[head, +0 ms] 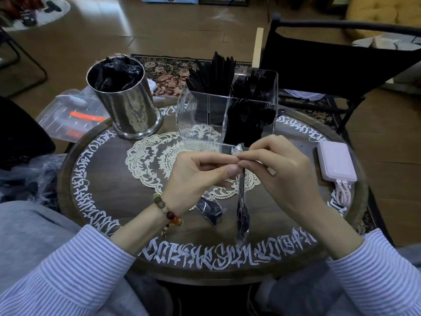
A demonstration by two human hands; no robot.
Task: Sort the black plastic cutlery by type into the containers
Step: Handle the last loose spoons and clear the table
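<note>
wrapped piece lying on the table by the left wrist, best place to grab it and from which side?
Probably the near end of the wrapped piece, from above and the person's side. It lies flat on the table, slanting away under the left hand, so only that end is exposed. Pinch across its narrow width; the wrapper looks slippery.

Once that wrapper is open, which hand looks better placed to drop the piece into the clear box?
Probably the right hand. Both hands pinch the top of the wrapped cutlery, but the right one sits just in front of the clear box, nearest its filled compartments; the left hand is farther left.
</note>
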